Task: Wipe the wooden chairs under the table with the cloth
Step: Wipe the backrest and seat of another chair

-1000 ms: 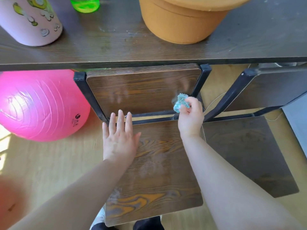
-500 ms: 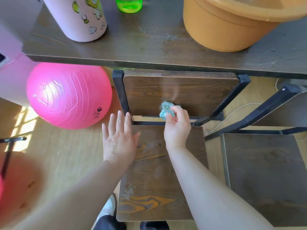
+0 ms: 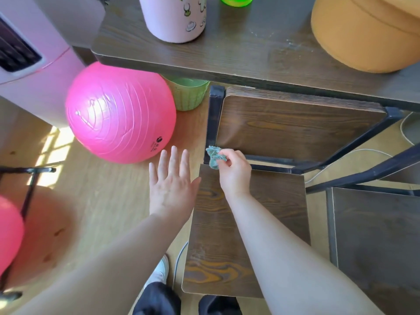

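A dark wooden chair with a black metal frame stands below me, its seat (image 3: 268, 214) toward me and its backrest (image 3: 295, 126) tucked under the table (image 3: 250, 53). My right hand (image 3: 234, 171) grips a small crumpled teal cloth (image 3: 213, 156) at the backrest's lower left corner, against the black frame post. My left hand (image 3: 170, 185) is flat with fingers spread, its thumb side at the seat's left edge, mostly over the floor. A second wooden chair (image 3: 377, 242) stands to the right.
A big pink ball (image 3: 120, 112) lies on the wooden floor left of the chair, with a green bin (image 3: 188, 94) behind it. On the table stand a pink bottle (image 3: 172, 17), a green cup (image 3: 236, 0) and an orange tub (image 3: 363, 32). A white cable (image 3: 354, 153) runs behind the chairs.
My right hand has carried the cloth leftward along the bottom of the backrest, from its right side to its left corner. The left hand has slid off the seat toward its left edge.
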`<state>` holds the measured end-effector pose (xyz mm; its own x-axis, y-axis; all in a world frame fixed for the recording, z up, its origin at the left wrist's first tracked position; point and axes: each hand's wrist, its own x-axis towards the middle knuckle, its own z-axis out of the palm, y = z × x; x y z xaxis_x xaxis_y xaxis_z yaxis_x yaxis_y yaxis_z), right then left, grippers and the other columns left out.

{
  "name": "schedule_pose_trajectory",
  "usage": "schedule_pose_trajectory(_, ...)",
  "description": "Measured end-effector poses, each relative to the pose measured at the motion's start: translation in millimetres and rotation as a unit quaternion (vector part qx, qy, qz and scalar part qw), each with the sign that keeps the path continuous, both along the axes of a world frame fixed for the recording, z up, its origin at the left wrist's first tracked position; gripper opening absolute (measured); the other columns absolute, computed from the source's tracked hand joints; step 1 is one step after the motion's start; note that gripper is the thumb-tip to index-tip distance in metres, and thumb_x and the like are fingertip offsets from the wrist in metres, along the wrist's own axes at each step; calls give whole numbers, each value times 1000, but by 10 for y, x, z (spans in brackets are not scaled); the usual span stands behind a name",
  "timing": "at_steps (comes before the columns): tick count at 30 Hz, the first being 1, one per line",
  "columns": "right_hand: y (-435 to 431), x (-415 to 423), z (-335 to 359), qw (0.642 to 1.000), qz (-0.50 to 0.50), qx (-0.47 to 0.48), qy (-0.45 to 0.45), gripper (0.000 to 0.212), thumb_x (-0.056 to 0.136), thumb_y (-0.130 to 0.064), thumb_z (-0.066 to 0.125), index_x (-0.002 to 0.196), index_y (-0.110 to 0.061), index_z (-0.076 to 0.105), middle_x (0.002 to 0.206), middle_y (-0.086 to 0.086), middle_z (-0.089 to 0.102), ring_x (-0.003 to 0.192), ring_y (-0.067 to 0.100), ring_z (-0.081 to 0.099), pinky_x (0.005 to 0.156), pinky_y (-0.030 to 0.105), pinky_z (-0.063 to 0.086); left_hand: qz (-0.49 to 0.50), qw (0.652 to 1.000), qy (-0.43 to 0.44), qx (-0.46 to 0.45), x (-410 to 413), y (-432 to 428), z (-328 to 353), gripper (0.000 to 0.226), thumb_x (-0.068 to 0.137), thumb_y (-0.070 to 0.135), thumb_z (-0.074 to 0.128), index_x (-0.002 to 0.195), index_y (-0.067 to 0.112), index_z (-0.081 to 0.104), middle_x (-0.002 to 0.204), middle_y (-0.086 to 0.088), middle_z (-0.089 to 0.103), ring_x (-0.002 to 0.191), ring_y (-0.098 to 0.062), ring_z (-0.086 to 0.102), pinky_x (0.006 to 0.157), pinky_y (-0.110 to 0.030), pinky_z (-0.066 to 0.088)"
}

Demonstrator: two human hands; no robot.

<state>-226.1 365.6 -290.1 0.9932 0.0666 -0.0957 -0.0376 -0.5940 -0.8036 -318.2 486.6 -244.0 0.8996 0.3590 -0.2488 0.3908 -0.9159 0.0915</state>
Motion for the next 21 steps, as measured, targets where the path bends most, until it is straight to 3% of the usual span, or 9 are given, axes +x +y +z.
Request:
schedule_pose_trajectory(3, 7, -51, 10, 999, -21, 21, 33, 19, 91, -10, 65, 103, -23, 69, 103, -7, 62, 96, 10, 63, 75, 17, 54, -9, 1000, 10, 2, -27, 31, 11, 72, 101, 56, 21, 158, 20, -5, 166, -5, -7, 153, -28, -10, 123, -50, 1)
schedule_pose_trajectory(6, -158, -137, 127, 988, -101, 109, 44, 20, 89, -13, 65, 102, -29, 68, 107, -10, 64, 96, 12, 66, 80, 33, 60, -24, 1000, 18, 4, -31, -22, 55, 72, 101, 56, 18, 157, 21, -9, 166, -5, -9, 152, -27, -13, 123, -50, 0)
schedule_pose_trajectory(9, -498, -185, 393, 953, -223, 201, 45, 20, 91, -13, 65, 103, -29, 67, 111, -8, 66, 99, 12, 68, 80, 30, 60, -53, 998, 19, -1, -14, -145, 99, 71, 102, 56, 18, 157, 21, -12, 166, -4, -12, 152, -27, -15, 123, -49, -2)
schedule_pose_trajectory(12, -924, -60, 668, 915, -311, 257, -16, 21, 92, -8, 64, 110, -18, 66, 109, -6, 66, 97, 8, 68, 79, 33, 60, -72, 997, 10, -11, 32, -295, 110, 71, 102, 55, 19, 157, 21, -12, 166, -4, -12, 152, -27, -16, 123, -50, -2)
schedule_pose_trajectory(17, -1583, 355, 1037, 913, -334, 210, -102, 25, 95, -16, 62, 119, -21, 61, 117, -10, 63, 107, 8, 65, 80, 29, 60, -99, 995, -8, -16, 226, -598, 138, 72, 102, 54, 24, 158, 21, -6, 166, -6, -7, 152, -29, -11, 123, -51, 1)
schedule_pose_trajectory(21, -1819, 616, 1118, 940, -285, 125, -138, 25, 92, -24, 65, 117, -25, 61, 117, -11, 61, 107, 5, 63, 83, 30, 59, -102, 994, -25, -10, 370, -801, 154, 71, 101, 53, 28, 158, 19, 2, 167, -6, 1, 153, -29, -5, 123, -52, 4)
